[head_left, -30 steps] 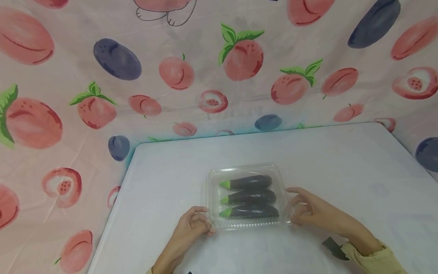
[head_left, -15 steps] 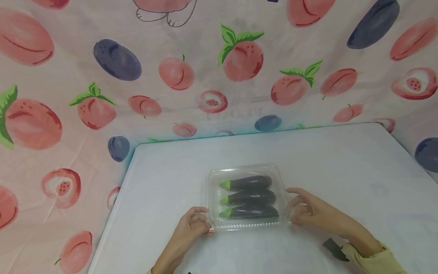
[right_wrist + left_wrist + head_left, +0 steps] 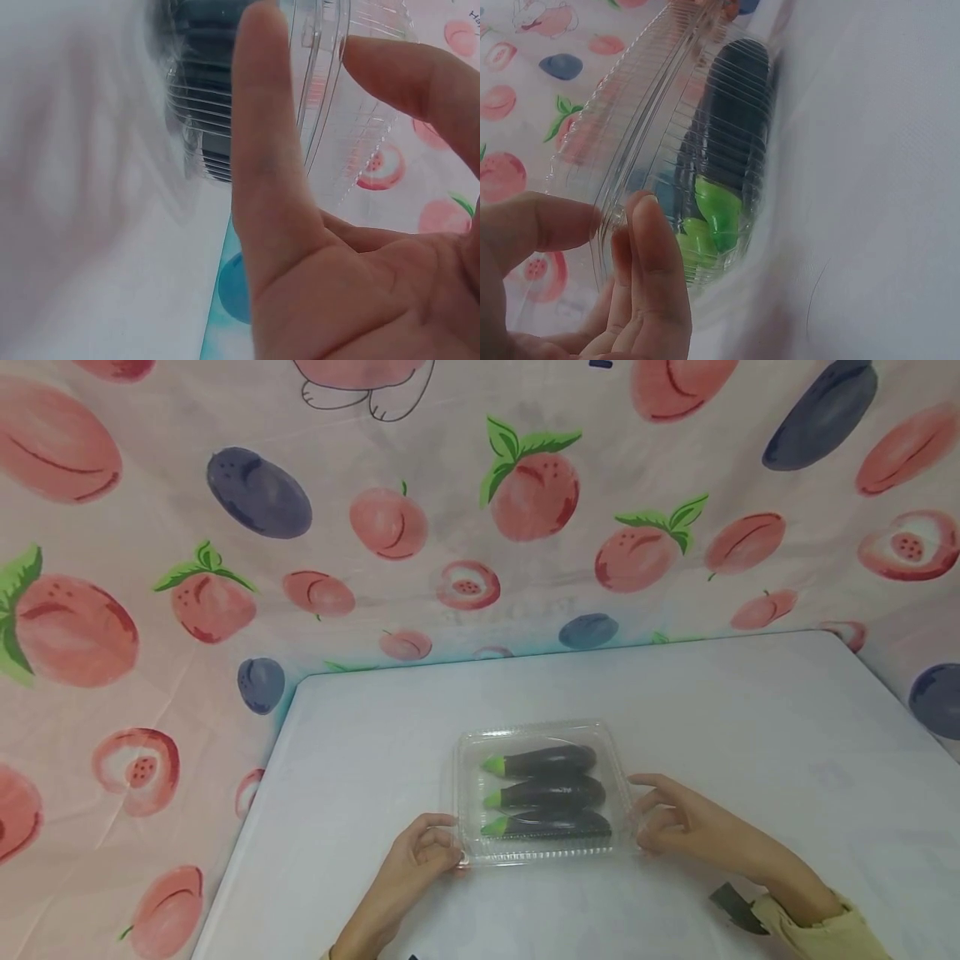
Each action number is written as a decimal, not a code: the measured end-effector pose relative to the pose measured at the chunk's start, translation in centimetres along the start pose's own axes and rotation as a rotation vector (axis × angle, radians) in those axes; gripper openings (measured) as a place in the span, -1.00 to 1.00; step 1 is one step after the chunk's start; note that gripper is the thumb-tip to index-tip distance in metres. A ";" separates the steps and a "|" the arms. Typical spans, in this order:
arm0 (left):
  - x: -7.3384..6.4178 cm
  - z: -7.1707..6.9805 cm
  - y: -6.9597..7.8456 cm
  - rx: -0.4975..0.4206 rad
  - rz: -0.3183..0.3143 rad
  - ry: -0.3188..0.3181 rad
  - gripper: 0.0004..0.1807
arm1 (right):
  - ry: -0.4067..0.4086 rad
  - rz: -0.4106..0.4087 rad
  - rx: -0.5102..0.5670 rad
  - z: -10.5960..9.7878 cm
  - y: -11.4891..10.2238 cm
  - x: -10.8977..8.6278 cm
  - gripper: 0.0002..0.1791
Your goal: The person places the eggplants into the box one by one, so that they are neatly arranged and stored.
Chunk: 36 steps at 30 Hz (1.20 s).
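A clear plastic clamshell box (image 3: 540,853) with its lid down sits at the middle of the table. Three dark eggplants (image 3: 552,792) with green stem ends lie side by side inside, stems toward the left. My left hand (image 3: 420,850) pinches the rim at the box's front left corner; the left wrist view shows thumb and fingers (image 3: 660,240) on either side of that rim. At the right side, my right hand (image 3: 686,818) holds the rim near the front corner, thumb and finger (image 3: 262,112) on its two faces in the right wrist view.
A white table (image 3: 360,735) carries the box. Behind and to the left hangs a pink cloth (image 3: 315,468) printed with peaches and plums. A dark flat piece (image 3: 738,908) shows beside the right sleeve (image 3: 821,931).
Almost nothing differs. The left thumb and fingers have settled slightly at the box's corner, while box, eggplants and right hand keep their places.
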<state>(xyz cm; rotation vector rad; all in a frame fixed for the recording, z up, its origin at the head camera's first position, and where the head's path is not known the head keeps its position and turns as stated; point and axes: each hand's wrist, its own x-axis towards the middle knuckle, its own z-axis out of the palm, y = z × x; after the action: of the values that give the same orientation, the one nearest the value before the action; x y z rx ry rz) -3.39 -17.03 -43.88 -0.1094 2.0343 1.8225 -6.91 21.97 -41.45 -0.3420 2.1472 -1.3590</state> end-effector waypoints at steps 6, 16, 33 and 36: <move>0.1 -0.3 0.0 0.009 0.003 0.019 -0.41 | 0.003 -0.019 -0.011 -0.1 0.0 0.1 -0.14; 0.2 -0.6 0.3 0.044 0.017 0.087 -0.45 | 0.071 -0.043 -0.114 -0.3 -0.3 0.0 -0.25; 0.6 -1.0 2.1 0.125 0.071 0.214 -0.49 | 0.144 -0.128 -0.211 -1.2 -0.9 -0.5 -0.34; 0.8 -0.9 2.5 0.161 0.087 0.239 -0.51 | 0.168 -0.089 -0.201 -1.1 -1.4 -0.6 -0.32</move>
<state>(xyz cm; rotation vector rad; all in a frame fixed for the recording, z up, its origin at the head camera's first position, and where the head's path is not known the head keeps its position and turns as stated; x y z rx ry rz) -5.19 -17.40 -41.79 -0.2045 2.3762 1.7596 -7.21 22.45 -39.67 -0.4184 2.4429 -1.2607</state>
